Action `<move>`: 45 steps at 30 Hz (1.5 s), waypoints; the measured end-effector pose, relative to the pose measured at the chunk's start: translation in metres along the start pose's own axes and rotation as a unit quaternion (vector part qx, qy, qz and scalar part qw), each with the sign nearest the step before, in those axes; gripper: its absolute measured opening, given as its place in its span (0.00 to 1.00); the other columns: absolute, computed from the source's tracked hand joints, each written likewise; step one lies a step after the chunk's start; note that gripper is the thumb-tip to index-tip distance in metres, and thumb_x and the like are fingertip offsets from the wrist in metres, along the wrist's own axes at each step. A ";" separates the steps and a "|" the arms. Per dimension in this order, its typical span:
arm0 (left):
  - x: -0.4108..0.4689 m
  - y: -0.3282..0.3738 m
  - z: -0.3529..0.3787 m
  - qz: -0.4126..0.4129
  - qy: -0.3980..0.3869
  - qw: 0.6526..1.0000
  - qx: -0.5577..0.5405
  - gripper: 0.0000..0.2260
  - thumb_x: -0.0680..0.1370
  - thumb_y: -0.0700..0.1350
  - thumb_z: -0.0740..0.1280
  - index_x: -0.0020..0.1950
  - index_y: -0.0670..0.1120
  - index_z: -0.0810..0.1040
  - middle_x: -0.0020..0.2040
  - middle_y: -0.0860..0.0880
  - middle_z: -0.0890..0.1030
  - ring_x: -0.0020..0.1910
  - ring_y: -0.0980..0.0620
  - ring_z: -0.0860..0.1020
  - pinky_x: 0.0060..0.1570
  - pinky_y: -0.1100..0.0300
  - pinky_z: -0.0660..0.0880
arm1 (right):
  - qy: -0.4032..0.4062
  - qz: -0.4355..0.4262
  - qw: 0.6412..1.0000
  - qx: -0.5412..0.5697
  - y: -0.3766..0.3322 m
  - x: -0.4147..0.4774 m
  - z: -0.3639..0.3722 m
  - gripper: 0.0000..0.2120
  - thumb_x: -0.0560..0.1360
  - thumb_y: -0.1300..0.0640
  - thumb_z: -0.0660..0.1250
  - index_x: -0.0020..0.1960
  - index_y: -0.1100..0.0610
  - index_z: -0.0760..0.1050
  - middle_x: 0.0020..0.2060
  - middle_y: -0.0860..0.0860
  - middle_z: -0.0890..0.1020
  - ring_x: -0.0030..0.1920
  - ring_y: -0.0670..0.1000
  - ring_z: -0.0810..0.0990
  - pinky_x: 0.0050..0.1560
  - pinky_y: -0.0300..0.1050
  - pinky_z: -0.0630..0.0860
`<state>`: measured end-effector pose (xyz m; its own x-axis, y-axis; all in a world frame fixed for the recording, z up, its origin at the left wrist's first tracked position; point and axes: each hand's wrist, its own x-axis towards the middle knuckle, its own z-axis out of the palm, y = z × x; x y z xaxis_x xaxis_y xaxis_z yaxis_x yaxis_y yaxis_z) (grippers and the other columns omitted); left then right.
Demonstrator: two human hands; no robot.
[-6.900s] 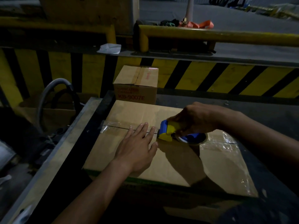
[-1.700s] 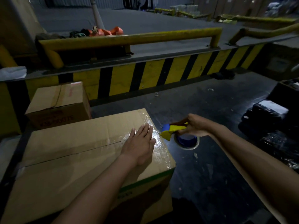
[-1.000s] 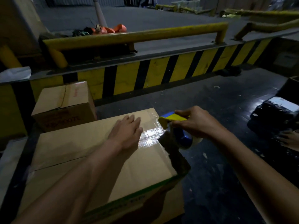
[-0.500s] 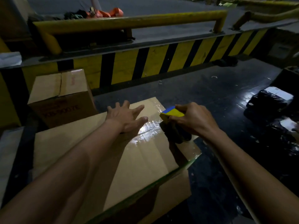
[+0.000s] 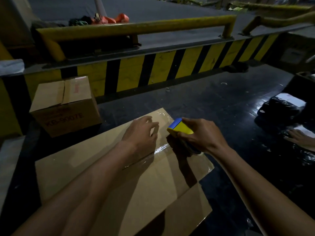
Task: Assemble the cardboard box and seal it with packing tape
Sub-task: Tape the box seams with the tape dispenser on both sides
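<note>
A large brown cardboard box [image 5: 95, 171] lies in front of me, its top flaps closed and a glossy strip of clear tape [image 5: 162, 147] running along the seam toward the right end. My left hand [image 5: 141, 135] hovers over the far part of the top near the seam, fingers curled and apart, holding nothing. My right hand [image 5: 199, 133] grips a yellow and blue tape dispenser [image 5: 179, 127] just above the box's right end; the roll beneath it is mostly hidden in shadow.
A smaller closed carton [image 5: 66, 106] stands behind the box on the left. A yellow-and-black striped kerb [image 5: 170, 68] with a yellow rail [image 5: 136, 27] runs across the back. Black wrapped parcels [image 5: 281, 109] and another person's hand [image 5: 298, 137] lie at the right on the dark floor.
My right hand brought the dispenser from off the box's right end back above the top. My left hand lifted off the cardboard and curled its fingers.
</note>
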<state>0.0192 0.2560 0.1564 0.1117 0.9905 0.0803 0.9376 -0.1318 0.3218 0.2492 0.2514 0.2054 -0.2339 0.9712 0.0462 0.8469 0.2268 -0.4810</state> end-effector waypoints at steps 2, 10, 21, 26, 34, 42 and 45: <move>0.003 0.008 0.000 -0.010 0.027 0.992 -0.122 0.17 0.81 0.52 0.61 0.71 0.55 0.75 0.69 0.53 0.76 0.65 0.54 0.74 0.61 0.54 0.75 | 0.012 -0.006 1.000 0.006 0.001 -0.004 0.000 0.35 0.70 0.36 0.67 0.73 0.49 0.68 0.65 0.49 0.78 0.62 0.50 0.78 0.59 0.51 0.77; 0.024 0.022 -0.003 -0.040 -0.083 0.960 -0.263 0.19 0.78 0.41 0.70 0.69 0.50 0.78 0.58 0.51 0.83 0.55 0.57 0.80 0.60 0.58 0.77 | 0.045 0.017 0.999 0.006 0.008 -0.009 -0.001 0.35 0.67 0.32 0.65 0.70 0.44 0.70 0.60 0.52 0.82 0.57 0.53 0.81 0.52 0.54 0.80; 0.031 0.036 -0.011 -0.141 -0.079 0.869 -0.468 0.14 0.84 0.52 0.61 0.54 0.47 0.83 0.49 0.47 0.85 0.48 0.48 0.84 0.48 0.52 0.82 | 0.034 0.000 0.993 0.113 0.015 0.004 -0.033 0.32 0.68 0.39 0.73 0.70 0.39 0.69 0.67 0.46 0.76 0.64 0.45 0.74 0.54 0.40 0.70; 0.042 0.029 -0.029 -0.195 -0.139 0.780 -0.579 0.20 0.78 0.59 0.67 0.58 0.44 0.82 0.55 0.43 0.84 0.54 0.44 0.82 0.50 0.52 0.80 | 0.021 -0.038 0.994 0.096 0.011 0.000 -0.014 0.33 0.69 0.41 0.72 0.71 0.36 0.64 0.51 0.46 0.77 0.49 0.43 0.75 0.47 0.36 0.72; 0.047 0.017 -0.046 -0.228 -0.173 0.707 -0.647 0.10 0.79 0.43 0.69 0.58 0.40 0.82 0.52 0.43 0.83 0.47 0.50 0.82 0.40 0.61 0.80 | 0.054 -0.079 0.992 0.083 0.004 0.002 -0.013 0.35 0.67 0.36 0.66 0.71 0.34 0.58 0.46 0.46 0.73 0.45 0.45 0.74 0.46 0.46 0.77; 0.073 0.019 -0.064 -0.135 -0.154 0.875 -0.438 0.07 0.80 0.38 0.65 0.53 0.44 0.83 0.51 0.43 0.83 0.46 0.50 0.82 0.36 0.65 0.78 | 0.056 -0.058 0.992 0.093 -0.011 -0.001 -0.011 0.35 0.70 0.38 0.68 0.73 0.37 0.58 0.49 0.48 0.76 0.46 0.44 0.75 0.49 0.48 0.78; 0.085 0.024 -0.066 -0.094 -0.138 0.906 -0.390 0.06 0.80 0.40 0.67 0.51 0.43 0.83 0.49 0.45 0.83 0.47 0.50 0.81 0.37 0.64 0.77 | 0.069 -0.045 0.993 0.086 -0.015 -0.001 -0.009 0.35 0.70 0.37 0.68 0.74 0.39 0.60 0.50 0.50 0.77 0.47 0.46 0.76 0.49 0.52 0.79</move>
<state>0.0293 0.3344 0.2327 0.1533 0.9563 -0.2488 0.4431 0.1586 0.8823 0.2410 0.2476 0.2206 -0.2261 0.9512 0.2100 0.7286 0.3082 -0.6117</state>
